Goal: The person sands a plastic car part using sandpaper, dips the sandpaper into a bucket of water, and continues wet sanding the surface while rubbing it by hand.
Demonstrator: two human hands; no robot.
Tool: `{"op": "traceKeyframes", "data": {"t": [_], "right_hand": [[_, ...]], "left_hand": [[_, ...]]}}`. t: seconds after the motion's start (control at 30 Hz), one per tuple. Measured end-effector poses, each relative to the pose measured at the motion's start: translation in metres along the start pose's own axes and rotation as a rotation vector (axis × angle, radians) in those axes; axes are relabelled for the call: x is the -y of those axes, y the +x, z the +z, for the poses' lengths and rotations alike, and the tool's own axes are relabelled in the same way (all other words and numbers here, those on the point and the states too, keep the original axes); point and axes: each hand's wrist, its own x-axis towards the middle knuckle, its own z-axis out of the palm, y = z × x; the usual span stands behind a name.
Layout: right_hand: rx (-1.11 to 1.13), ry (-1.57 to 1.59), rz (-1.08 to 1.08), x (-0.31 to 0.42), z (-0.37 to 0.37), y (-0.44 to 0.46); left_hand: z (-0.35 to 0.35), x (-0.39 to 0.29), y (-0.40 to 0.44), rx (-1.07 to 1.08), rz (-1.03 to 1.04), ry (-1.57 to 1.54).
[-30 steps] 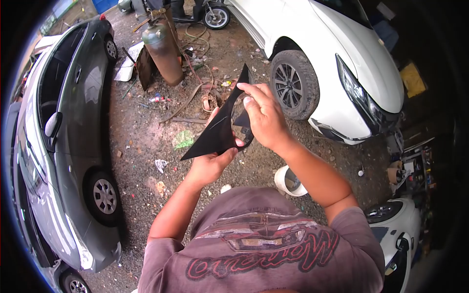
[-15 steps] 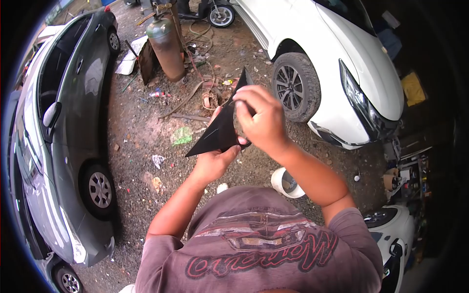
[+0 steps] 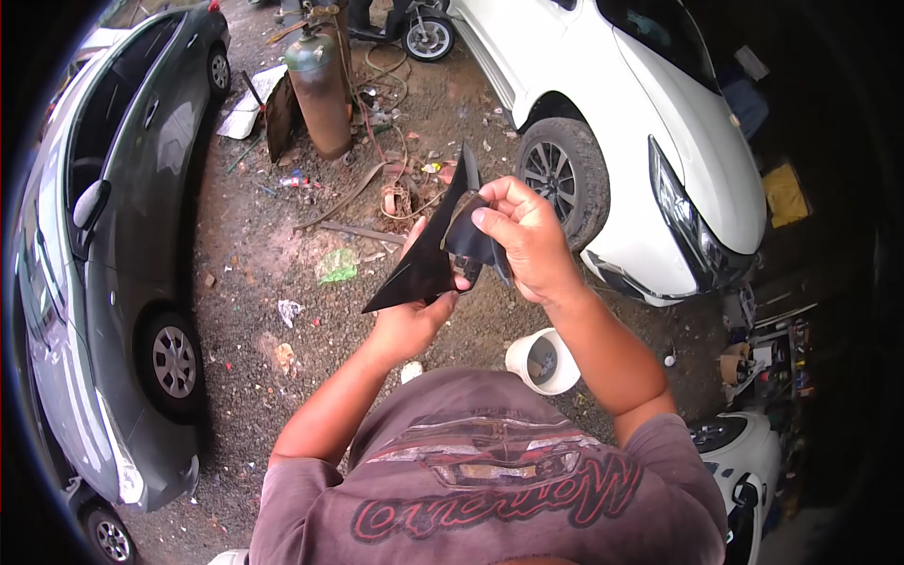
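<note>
My left hand (image 3: 414,320) grips a black, roughly triangular trim piece (image 3: 419,259) from below, its fingers and thumb wrapped round the lower edge. The piece is tilted, with one pointed end upward and another toward the lower left. Between the thumb and fingers of my right hand (image 3: 527,235) is a dark, bent sheet (image 3: 471,231) with a brownish edge, perhaps sandpaper. It lies close against the right side of the trim piece; whether the two touch, I cannot tell. Behind them, part of my left fingers is hidden.
A white bucket (image 3: 543,362) stands on the gravel near my body. At left is a grey car (image 3: 132,273); a white car (image 3: 621,122) is at right. Farther off, a rusty gas cylinder (image 3: 320,99) stands by hoses and litter. A motorbike wheel (image 3: 428,36) shows behind.
My right hand has moved slightly right and down and turned, and the dark sheet in it now shows. The trim piece has tipped a little in my left hand.
</note>
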Motion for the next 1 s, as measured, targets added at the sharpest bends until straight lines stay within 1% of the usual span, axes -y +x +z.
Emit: {"op": "traceKeyframes", "data": {"t": [0.03,0.1,0.13,0.2,0.23,0.27,0.3,0.33,0.37,0.4,0.43,0.47,0.57,0.6,0.63,0.67,0.7,0.73,0.77,0.8,0.83,0.87,0.9,0.93,1.0], "right_hand": [[0.008,-0.01,0.0,0.001,-0.001,0.001],[0.038,0.096,0.076,0.002,0.0,-0.003],[0.065,0.091,0.11,0.008,0.003,-0.007],[0.088,0.08,0.137,0.004,0.007,-0.01],[0.107,0.073,0.16,0.001,0.009,-0.012],[0.078,-0.053,0.058,-0.009,0.015,-0.015],[0.131,-0.092,0.029,-0.019,0.02,-0.02],[0.167,-0.231,-0.018,-0.024,0.027,-0.028],[0.201,-0.37,-0.065,-0.028,0.033,-0.033],[0.146,-0.604,-0.28,-0.019,0.041,-0.035],[0.133,-0.602,-0.278,-0.019,0.038,-0.03],[0.058,-0.633,-0.291,-0.018,0.033,-0.018],[-0.039,-0.457,0.053,-0.001,0.032,-0.013],[0.054,-0.572,-0.193,-0.005,0.038,-0.021],[0.148,-0.687,-0.442,-0.01,0.044,-0.028],[0.148,-0.716,-0.54,-0.013,0.053,-0.037],[0.155,-0.726,-0.593,-0.011,0.053,-0.034],[0.095,-0.737,-0.557,-0.006,0.047,-0.025],[0.039,-0.745,-0.522,0.0,0.038,-0.011],[-0.044,-0.729,-0.327,0.002,0.026,-0.001],[-0.042,-0.676,-0.361,0.001,0.022,0.004],[0.013,-0.719,-0.464,-0.005,0.026,-0.005],[0.069,-0.761,-0.565,-0.004,0.042,-0.024],[0.158,-0.803,-0.609,-0.008,0.056,-0.043],[0.132,-0.772,-0.726,-0.012,0.063,-0.044]], "left_hand": [[0.0,0.0,0.001,-0.007,0.008,-0.007],[0.0,-0.002,0.003,0.019,0.061,0.062],[-0.001,0.003,0.003,0.012,0.062,0.058],[-0.003,0.014,0.006,-0.029,0.193,0.272],[-0.003,0.015,0.006,-0.038,0.216,0.317],[-0.003,0.016,0.005,-0.048,0.238,0.361],[-0.003,0.014,0.006,-0.059,0.26,0.406],[-0.001,0.009,0.006,-0.039,0.22,0.329],[0.001,0.007,0.005,-0.044,0.232,0.299],[0.002,0.005,0.005,-0.05,0.244,0.27],[0.004,0.003,0.005,-0.055,0.256,0.241],[0.001,0.0,0.004,-0.061,0.31,0.446],[0.006,-0.013,-0.003,0.026,0.092,0.362],[0.006,-0.01,-0.003,0.03,0.146,0.328],[0.007,-0.008,-0.001,0.007,0.276,0.367],[0.01,-0.008,0.002,-0.023,0.406,0.409],[0.009,-0.003,0.002,-0.008,0.405,0.412],[0.007,0.006,-0.001,-0.027,0.277,0.262],[0.004,0.009,-0.005,-0.013,0.197,0.226],[0.0,0.007,-0.009,0.023,0.076,0.2],[-0.003,0.007,-0.01,0.037,0.019,0.207],[-0.005,0.007,-0.012,0.045,-0.019,0.214],[-0.005,0.007,-0.012,0.022,-0.012,0.243],[-0.006,0.008,-0.01,-0.019,0.051,0.3],[-0.007,0.012,-0.008,-0.094,0.164,0.413]]}}
